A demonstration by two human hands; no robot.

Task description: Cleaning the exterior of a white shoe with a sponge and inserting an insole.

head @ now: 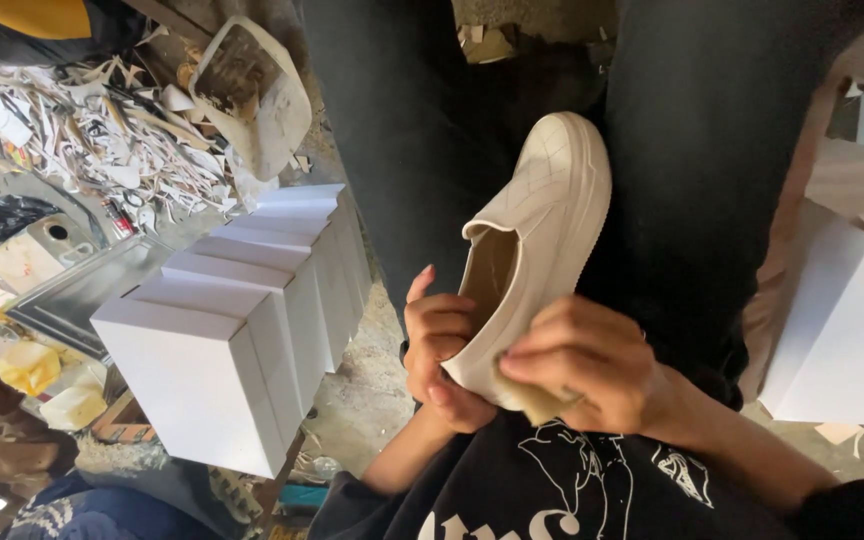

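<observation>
A row of white cardboard boxes [242, 300] stands at the left, with another white box [842, 330] at the right edge and a heap of pale offcut scraps [102, 140] on the floor beyond. Between them, over the person's dark trousers [712, 150], a cream slip-on shoe [542, 240] with a quilted toe is held heel-down, toe pointing away. The left hand [442, 350] is curled closed around the heel, fingers hooked inside the opening. The right hand [592, 365] is nearly closed, its fingertips pinching a small yellowish cloth [532, 398] and pressing it against the sole edge at the heel
</observation>
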